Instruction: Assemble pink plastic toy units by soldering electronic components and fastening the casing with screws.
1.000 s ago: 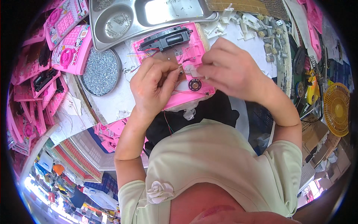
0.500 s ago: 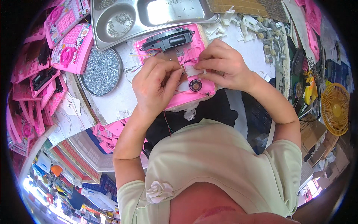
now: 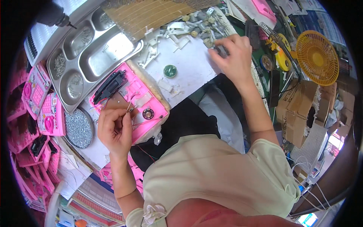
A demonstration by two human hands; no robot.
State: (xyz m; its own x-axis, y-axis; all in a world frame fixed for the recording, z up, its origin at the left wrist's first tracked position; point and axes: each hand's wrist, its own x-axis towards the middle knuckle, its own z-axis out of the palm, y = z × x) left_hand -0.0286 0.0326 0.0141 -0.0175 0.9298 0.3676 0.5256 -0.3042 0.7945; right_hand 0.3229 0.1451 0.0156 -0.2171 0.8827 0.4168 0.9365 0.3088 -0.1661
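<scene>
A pink plastic toy housing (image 3: pixel 145 130) lies open in front of me on a wrapped pad. Inside it are a black plastic box-like part (image 3: pixel 109 87), a small round speaker (image 3: pixel 148 113), a clear white piece (image 3: pixel 143 100) and thin wires. My left hand (image 3: pixel 115 130) is over the housing's near left side, thumb and fingertips pinching a tiny metal-ended part with thin wire. Off to the right, my right hand (image 3: pixel 236 56) is at the edge of a pile of small grey motors (image 3: pixel 206 28). Its thumb and fingers close around a dark grey piece (image 3: pixel 222 51), partly hidden.
A steel compartment tray (image 3: pixel 90 60) and a round dish of screws (image 3: pixel 78 128) stand left. Pink housings (image 3: pixel 49 113) are stacked beyond. White plastic parts (image 3: pixel 151 47) and a green round container (image 3: pixel 170 71) lie mid-table. At right are a yellow fan (image 3: pixel 317 56) and cardboard boxes (image 3: pixel 297 109).
My right hand has left the housing and moved right to the motor pile. My left hand stays at the housing. The whole view has swung to the right.
</scene>
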